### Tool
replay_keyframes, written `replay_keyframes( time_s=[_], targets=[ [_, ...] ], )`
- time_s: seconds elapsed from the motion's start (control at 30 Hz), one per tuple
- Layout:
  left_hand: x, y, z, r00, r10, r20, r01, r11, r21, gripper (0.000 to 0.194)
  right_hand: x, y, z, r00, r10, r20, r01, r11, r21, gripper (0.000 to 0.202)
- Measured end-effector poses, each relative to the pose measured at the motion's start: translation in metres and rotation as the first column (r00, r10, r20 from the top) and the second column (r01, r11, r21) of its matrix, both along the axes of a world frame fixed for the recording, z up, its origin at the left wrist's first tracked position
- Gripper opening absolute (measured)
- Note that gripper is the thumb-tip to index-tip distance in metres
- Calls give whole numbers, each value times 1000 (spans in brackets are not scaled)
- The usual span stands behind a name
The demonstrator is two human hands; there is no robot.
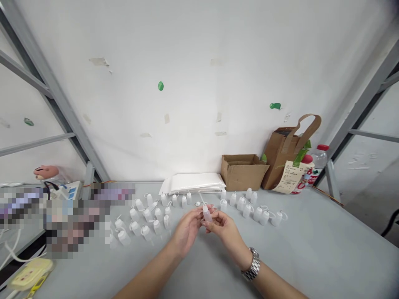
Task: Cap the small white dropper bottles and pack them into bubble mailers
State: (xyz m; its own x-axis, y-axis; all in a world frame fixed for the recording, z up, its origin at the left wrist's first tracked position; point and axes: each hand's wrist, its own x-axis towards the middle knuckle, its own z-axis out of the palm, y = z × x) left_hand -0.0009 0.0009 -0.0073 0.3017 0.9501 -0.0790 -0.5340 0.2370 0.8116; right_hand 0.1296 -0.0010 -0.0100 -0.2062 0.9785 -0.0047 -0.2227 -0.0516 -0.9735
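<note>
Between both hands a small translucent squeeze bottle is held nearly upright, tilted slightly, with a thin whitish strip or tube rising from its top. My left hand curls around it from the left, its fingertips partly hidden behind the bottle. My right hand pinches it low on the right side, thumb in front. Just beyond my fingers lies a small white cap-like piece. Similar small bottles with looped cap straps stand in a group on the left and another on the right.
Against the wall are a stack of white sheets, an open cardboard box, a brown paper bag and a red-capped drink bottle. A power strip and a yellow device sit at left. Metal frames flank the grey table.
</note>
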Motion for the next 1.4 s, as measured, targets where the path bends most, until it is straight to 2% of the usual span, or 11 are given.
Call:
replay_keyframes(
  time_s=[0.23,0.43,0.6,0.7,0.8,0.97,1.17,1.4],
  targets=[
    [1,-2,2,1000,-18,10,19,999,-48,33,-4,0,-7,997,-58,44,58,998,19,41],
    [2,-2,2,999,-47,15,47,999,-25,28,-7,-2,-4,996,-66,53,66,998,8,45],
    [3,-3,5,1000,-16,-17,16,1000,-15,27,-6,-3,-5,993,-76,95,74,997,27,43],
    [4,-5,6,997,18,-72,-16,999,30,29,-5,-4,-8,973,-124,197,107,990,93,34],
    [6,-8,7,992,64,-104,-57,996,74,27,-4,-8,-10,926,-216,308,153,964,218,21],
    [6,-8,5,998,57,-38,-56,998,40,26,-4,-11,-11,873,-314,372,170,913,371,11],
    [4,-6,2,999,43,-13,-42,999,27,27,-4,-11,-12,881,-304,364,165,916,364,8],
    [5,-7,2,999,24,-44,-23,999,32,33,-5,-10,-11,901,-256,349,171,952,256,12]
  ],
)
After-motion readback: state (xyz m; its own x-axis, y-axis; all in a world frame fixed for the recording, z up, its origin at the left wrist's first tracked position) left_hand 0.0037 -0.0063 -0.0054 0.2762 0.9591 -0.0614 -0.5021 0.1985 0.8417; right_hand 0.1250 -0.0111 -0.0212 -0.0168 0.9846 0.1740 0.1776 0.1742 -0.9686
